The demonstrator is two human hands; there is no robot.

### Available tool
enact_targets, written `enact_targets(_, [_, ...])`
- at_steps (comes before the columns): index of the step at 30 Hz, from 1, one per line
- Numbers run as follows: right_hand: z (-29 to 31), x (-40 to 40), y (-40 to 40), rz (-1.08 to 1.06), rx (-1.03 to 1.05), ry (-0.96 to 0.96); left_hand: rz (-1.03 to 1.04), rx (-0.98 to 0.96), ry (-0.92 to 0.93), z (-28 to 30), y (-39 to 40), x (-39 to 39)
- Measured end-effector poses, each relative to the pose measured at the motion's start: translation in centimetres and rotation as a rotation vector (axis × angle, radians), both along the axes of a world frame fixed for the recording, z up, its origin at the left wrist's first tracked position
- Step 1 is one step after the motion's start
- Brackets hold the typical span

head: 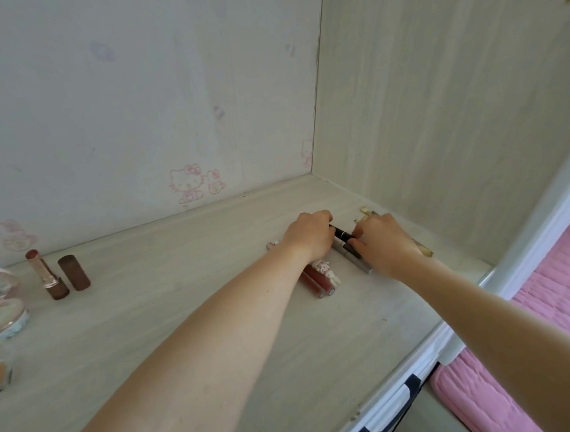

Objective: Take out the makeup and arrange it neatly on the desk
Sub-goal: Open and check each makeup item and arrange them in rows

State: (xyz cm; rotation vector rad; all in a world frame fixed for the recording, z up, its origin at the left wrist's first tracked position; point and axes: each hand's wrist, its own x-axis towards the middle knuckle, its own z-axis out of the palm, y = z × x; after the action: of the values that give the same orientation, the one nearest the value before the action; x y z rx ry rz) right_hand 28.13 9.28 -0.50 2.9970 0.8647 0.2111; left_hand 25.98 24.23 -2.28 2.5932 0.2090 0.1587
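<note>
Hands: left hand point(308, 234), right hand point(383, 243) pinch slim glossy black tube point(343, 235) | pale woodgrain desk point(189, 315)

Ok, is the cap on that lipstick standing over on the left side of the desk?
No. The lipstick stands open with its pink bullet exposed, and its brown cap stands apart beside it on the desk.

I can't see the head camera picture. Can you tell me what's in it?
Two bare hands, left hand and right hand, hold a black makeup pen between them over a row of tubes on a pale desk. An open lipstick and its brown cap stand far left.
</note>
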Motion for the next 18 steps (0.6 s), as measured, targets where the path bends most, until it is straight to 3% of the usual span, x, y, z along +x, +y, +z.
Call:
enact_targets(3, [-0.2,-0.1,-0.1,-0.025,0.034,-0.006,0.004,-0.059,-0.016,0.1,-0.1,0.0])
enact_targets(8, [0.0,-0.7,-0.3,-0.077,0.319,-0.02,0.042,-0.252,-0.183,1.8,-0.8,-0.8])
enact_targets(10, [0.4,-1.0,-0.2,-0.09,0.438,-0.018,0.112,-0.455,-0.275,2.9,-1.1,-1.5])
enact_targets(14, [1.3,-2.1,0.1,-0.095,0.707,0.023,0.276,-1.098,-0.33,4.9,-1.0,-3.5])
enact_targets(18, [2.0,-4.9,0.6,-0.071,0.921,0.054,0.291,-1.452,-0.331,6.1,-0.7,-6.5])
